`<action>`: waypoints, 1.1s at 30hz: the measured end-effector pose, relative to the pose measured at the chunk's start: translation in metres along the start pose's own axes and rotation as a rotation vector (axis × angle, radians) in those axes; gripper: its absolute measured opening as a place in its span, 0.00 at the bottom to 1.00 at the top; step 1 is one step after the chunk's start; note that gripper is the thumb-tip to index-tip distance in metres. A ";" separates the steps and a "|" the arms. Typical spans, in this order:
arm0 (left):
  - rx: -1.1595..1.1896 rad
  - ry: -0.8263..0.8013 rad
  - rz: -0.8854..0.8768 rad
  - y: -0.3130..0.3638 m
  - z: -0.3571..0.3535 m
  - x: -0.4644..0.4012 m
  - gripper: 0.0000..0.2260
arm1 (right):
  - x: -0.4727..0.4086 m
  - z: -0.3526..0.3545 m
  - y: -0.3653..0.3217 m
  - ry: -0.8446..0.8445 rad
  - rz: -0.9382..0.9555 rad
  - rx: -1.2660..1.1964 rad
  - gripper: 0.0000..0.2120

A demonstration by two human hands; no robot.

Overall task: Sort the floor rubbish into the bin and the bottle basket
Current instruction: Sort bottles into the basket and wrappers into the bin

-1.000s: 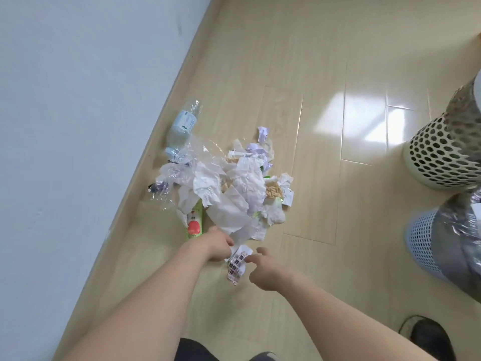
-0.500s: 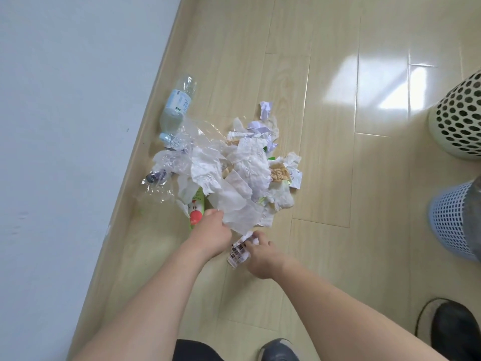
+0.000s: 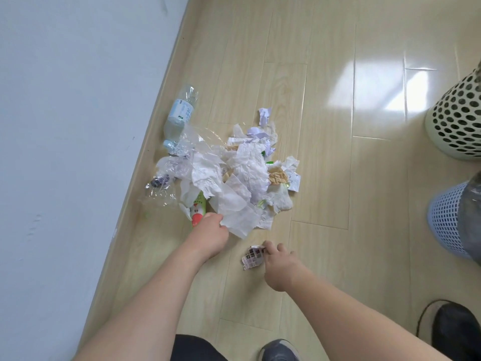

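White tissue sheet (image 3: 234,217), at one o'clock of the left hand (image 3: 212,237), is pinched; right hand (image 3: 278,261) pinches a printed wrapper (image 3: 252,257), with the paper pile (image 3: 250,170) at twelve.

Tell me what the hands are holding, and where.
Left hand grips the white tissue sheet at its near edge; right hand pinches the printed wrapper scrap by its right end.

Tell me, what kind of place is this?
Probably a room indoors, maybe a home or office: pale wood-look floor, a plain wall, two perforated baskets and a rubbish pile being sorted.
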State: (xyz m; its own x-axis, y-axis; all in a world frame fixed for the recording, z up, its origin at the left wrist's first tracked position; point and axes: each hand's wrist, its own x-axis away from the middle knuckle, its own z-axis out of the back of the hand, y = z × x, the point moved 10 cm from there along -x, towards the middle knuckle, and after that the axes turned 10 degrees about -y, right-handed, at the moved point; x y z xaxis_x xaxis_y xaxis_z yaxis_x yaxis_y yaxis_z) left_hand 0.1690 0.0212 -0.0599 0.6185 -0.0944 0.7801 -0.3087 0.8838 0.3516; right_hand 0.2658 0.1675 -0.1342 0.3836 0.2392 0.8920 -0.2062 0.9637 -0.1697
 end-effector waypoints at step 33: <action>0.179 -0.145 -0.761 0.546 -0.136 0.140 0.07 | 0.352 0.015 0.470 0.620 -0.537 -0.775 0.10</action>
State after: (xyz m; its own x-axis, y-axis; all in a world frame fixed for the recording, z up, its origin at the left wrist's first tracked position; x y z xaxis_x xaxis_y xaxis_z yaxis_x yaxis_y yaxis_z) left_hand 0.1851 0.5531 0.1707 0.6099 -0.7122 0.3475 0.0414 0.4665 0.8835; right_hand 0.2907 0.7024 0.1057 0.6796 -0.4191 0.6021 0.6518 0.7216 -0.2334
